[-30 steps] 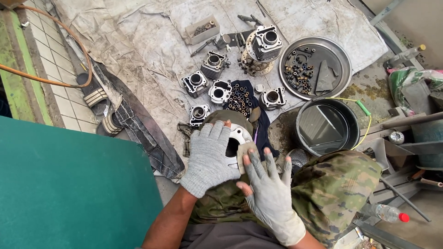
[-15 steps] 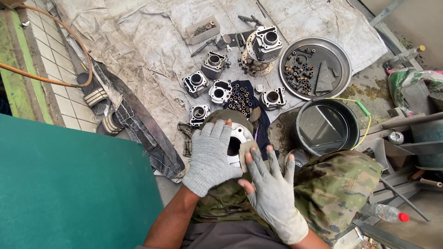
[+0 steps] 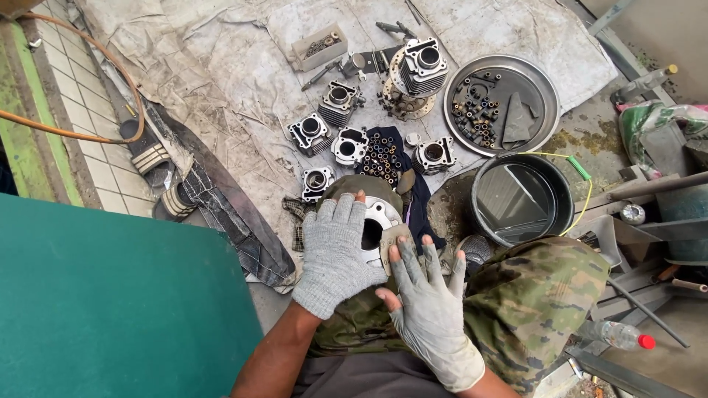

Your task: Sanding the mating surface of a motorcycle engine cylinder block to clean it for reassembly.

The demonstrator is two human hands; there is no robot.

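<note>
My left hand, in a grey knit glove, lies flat over the left side of a metal engine cylinder resting on my knee. My right hand, in a dirty pale glove, presses a small brown abrasive pad against the cylinder's face with its fingertips. The cylinder's round bore shows between the two hands. Most of the cylinder is hidden under my hands.
Several more engine cylinders lie on a dirty cloth ahead. A round metal tray holds small bolts and parts; a dark bucket stands right of it. An orange hose and a green surface are at left.
My right hand has slid slightly with the pad over the cylinder face, its fingers spreading a little. My left hand stays in place.
</note>
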